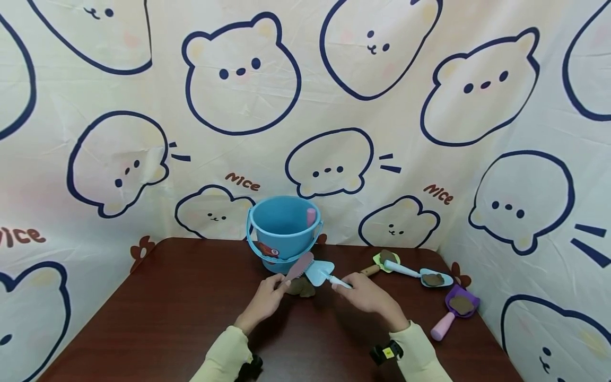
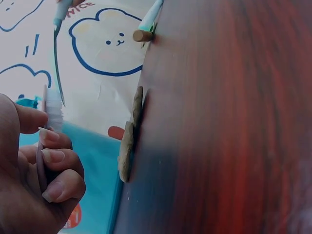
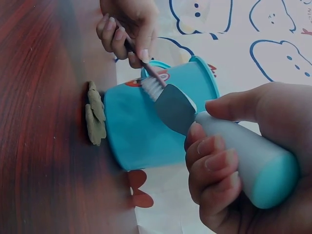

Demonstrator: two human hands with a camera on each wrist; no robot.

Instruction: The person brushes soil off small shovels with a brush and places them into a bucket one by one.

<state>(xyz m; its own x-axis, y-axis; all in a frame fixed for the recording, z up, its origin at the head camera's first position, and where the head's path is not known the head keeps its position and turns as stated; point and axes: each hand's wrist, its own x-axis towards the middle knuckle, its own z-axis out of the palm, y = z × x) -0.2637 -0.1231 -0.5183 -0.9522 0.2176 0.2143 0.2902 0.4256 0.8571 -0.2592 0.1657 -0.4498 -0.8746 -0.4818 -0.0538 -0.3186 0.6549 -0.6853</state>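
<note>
A pink-backed brush [image 1: 300, 266] with white bristles is gripped in my left hand [image 1: 265, 298]. My right hand [image 1: 369, 297] holds a light blue toy trowel [image 1: 319, 272] by its handle [image 3: 243, 161]. In the right wrist view the bristles [image 3: 153, 88] meet the edge of the trowel's blade [image 3: 175, 109]. Both tools are held above the table, over flat brown-green clumps [image 1: 302, 287] that look like clay or sand. Just behind stands a blue bucket [image 1: 279, 239], its handle hanging down in front and a pink handle end [image 1: 311, 216] showing inside.
On the right of the brown table [image 1: 191, 318] lie a green tool [image 1: 384, 259] with a wooden handle, a light blue scoop [image 1: 436, 278] and a purple shovel [image 1: 460, 307], each bearing brown clumps. A cloth printed with cartoon faces [image 1: 241, 74] rises behind the table.
</note>
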